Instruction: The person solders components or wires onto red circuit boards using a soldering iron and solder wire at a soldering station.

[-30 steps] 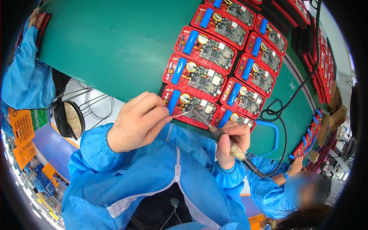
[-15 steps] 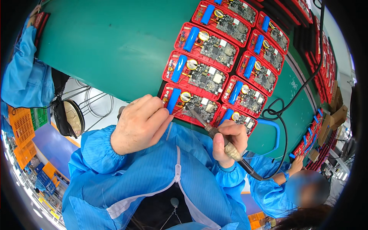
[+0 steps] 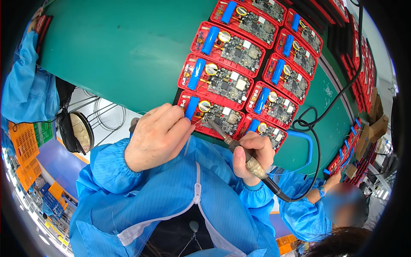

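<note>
My right hand (image 3: pixel 253 157) grips a soldering iron (image 3: pixel 231 144), fingers wrapped round its worn, taped handle. The iron's tip points at the near edge of the circuit board (image 3: pixel 223 119) in the closest red case (image 3: pixel 210 134). My left hand (image 3: pixel 158 138) is closed at that case's lower left, fingertips pinched beside the blue cylindrical battery (image 3: pixel 192 108). Thin reddish wires show between these fingertips and the iron's tip; whatever the fingers hold is hidden. A round coin cell (image 3: pixel 204 106) with yellow edging sits between battery and board.
More open red cases (image 3: pixel 217 88) with boards and batteries stand in two columns on the green table (image 3: pixel 115 51). The iron's black cable (image 3: pixel 317 145) loops at the right, near a blue tube (image 3: pixel 309 150). A co-worker's sleeve (image 3: pixel 299 210) shows lower right; another blue sleeve (image 3: pixel 30 85) is far left.
The cases have shifted slightly left and up in the picture. My right hand and the soldering iron have moved a little left; the left hand stays almost in place.
</note>
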### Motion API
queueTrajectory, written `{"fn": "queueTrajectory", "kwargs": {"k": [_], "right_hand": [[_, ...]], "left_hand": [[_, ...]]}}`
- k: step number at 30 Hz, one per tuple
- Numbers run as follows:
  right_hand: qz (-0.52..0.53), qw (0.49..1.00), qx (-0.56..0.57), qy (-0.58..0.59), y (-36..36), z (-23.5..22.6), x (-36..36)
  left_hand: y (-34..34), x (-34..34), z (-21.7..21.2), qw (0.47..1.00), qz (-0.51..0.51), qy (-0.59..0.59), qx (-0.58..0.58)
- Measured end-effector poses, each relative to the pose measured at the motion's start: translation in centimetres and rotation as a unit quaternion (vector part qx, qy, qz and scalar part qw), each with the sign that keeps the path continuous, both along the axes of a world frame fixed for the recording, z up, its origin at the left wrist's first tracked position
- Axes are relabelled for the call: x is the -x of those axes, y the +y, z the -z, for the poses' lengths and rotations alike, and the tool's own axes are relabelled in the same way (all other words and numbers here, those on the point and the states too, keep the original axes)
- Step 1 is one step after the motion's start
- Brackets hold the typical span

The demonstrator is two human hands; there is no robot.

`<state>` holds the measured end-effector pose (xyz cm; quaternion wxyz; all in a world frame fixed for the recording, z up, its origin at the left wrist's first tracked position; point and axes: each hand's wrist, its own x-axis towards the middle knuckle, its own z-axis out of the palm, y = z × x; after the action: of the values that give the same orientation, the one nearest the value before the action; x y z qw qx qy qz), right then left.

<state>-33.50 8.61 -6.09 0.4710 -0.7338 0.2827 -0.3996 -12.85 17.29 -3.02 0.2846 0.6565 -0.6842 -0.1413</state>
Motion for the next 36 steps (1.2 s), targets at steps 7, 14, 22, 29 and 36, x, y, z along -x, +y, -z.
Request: {"fn": "queueTrajectory", "kwargs": {"k": [7,14,22,29,36], "right_hand": [[0.010,0.996,-0.047,-0.076,-0.2,-0.4,1.7],[0.140,0.976,-0.111,-0.128,-2.1,-2.4,5.3],[0.185,0.974,-0.100,-0.088,-1.7,-2.3,8.9],[0.141,0.981,-0.090,-0.094,-1.7,-0.8,10.3],[0.098,0.989,-0.082,-0.076,-2.0,-0.5,10.4]], "left_hand": [[0.4,-0.3,-1.4,0.999,-0.007,0.036,-0.017],[-0.6,1.6,-2.3,0.985,-0.072,0.154,0.006],[-3.4,5.5,-1.3,0.994,0.056,0.050,0.081],[-4.1,7.5,-0.2,0.992,0.093,0.033,0.074],[-4.4,8.3,0.0,0.994,0.074,0.008,0.080]]}}
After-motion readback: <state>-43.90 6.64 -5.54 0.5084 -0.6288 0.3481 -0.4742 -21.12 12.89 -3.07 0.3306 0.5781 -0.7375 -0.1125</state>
